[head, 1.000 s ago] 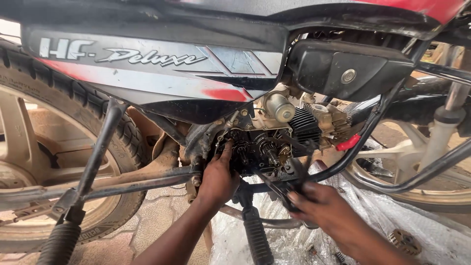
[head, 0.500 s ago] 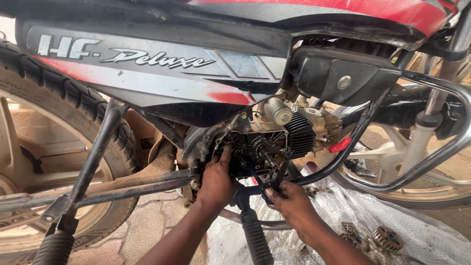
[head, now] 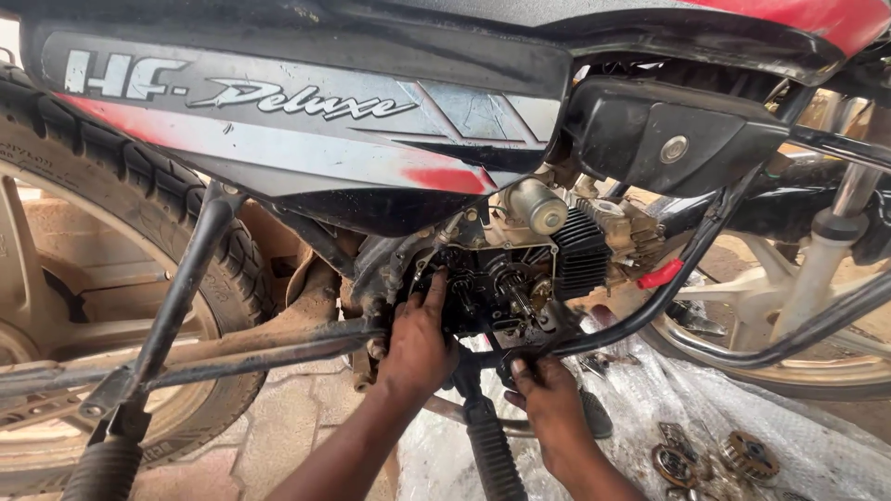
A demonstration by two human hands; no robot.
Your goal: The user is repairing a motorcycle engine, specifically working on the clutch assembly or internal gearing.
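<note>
Under the motorcycle's side panel, the left hand presses fingers into the open engine; the right hand touches its lower edge, grip unclear.

Rear tyre left of open engine; gears lower right, on sheet.

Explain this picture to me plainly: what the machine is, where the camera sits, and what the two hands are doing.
The camera sits on a person's head and looks down at their own bare hands. The machine is a black and red motorcycle lying tilted, with its dark open engine exposed, the side cover off. The left hand presses fingers into the open engine case. The right hand touches the underside of the engine beside a black metal frame tube; whether it holds anything cannot be told. Below, on a clear crinkled plastic sheet, lie loose round metal gears. The ridged black rear tyre is at left.
</note>
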